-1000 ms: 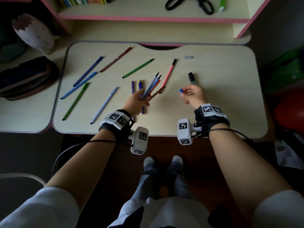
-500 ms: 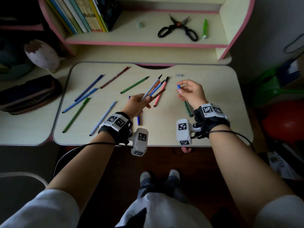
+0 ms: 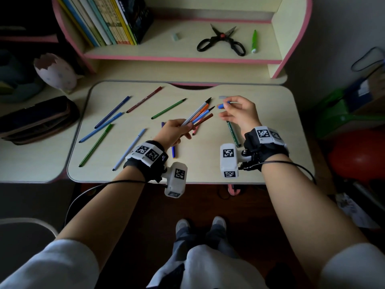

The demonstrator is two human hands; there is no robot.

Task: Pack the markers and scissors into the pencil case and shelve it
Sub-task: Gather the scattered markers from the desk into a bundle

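My left hand [image 3: 174,131] grips a bundle of several markers [image 3: 199,113], tips pointing up and right over the desk's middle. Just right of those tips, my right hand [image 3: 241,114] pinches a small blue marker cap [image 3: 221,105]. A green marker [image 3: 233,133] lies on the desk under my right hand. Several loose markers, blue [image 3: 112,112], dark red [image 3: 144,99] and green [image 3: 96,144], are scattered over the left half of the desk. The dark pencil case [image 3: 35,119] rests on the side surface at far left. Black scissors [image 3: 221,41] lie on the shelf above.
A cream desk [image 3: 260,167] with a rounded edge. The pink-trimmed shelf [image 3: 183,57] holds upright books [image 3: 108,19], a small eraser [image 3: 175,36] and a green pen [image 3: 254,41]. A cracked-egg shaped holder [image 3: 56,71] stands at the left. A grey cap [image 3: 222,97] lies near my right hand.
The view tilted up, showing more of the shelf. My right hand rose from the desk with the blue cap and came close to the marker tips in my left hand.
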